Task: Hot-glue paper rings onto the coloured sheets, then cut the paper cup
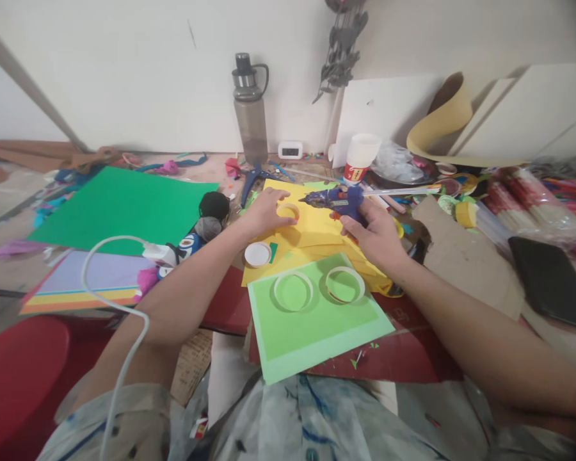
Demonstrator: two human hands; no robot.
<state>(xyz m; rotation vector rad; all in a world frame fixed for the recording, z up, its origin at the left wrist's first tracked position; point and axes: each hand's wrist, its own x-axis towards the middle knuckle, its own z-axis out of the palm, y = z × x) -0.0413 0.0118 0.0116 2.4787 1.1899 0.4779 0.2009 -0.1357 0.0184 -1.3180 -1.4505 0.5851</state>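
Observation:
My left hand (pixel 264 212) curls around a small yellow paper ring (pixel 294 209), thumb at its lower edge and part of it hidden by the fingers. In my right hand (pixel 374 232) is a blue hot glue gun (pixel 333 200), its nozzle pointing left towards the ring. A clear glue stick (pixel 398 191) sticks out of the gun's back. Below the hands, two pale paper rings (pixel 311 296) (pixel 363 282) rest on light green sheets (pixel 317 346). Yellow sheets (pixel 317 234) lie under the hands, with a white disc (pixel 258 255) near the left wrist.
A green sheet (pixel 120 205) lies at left, near a white cable (pixel 89 272) that crosses my left arm. At the back stand a grey bottle (pixel 250 121), a small digital clock (pixel 290 150) and a paper cup (pixel 361 157). A black phone (pixel 552 278) lies at right by cardboard (pixel 465 250).

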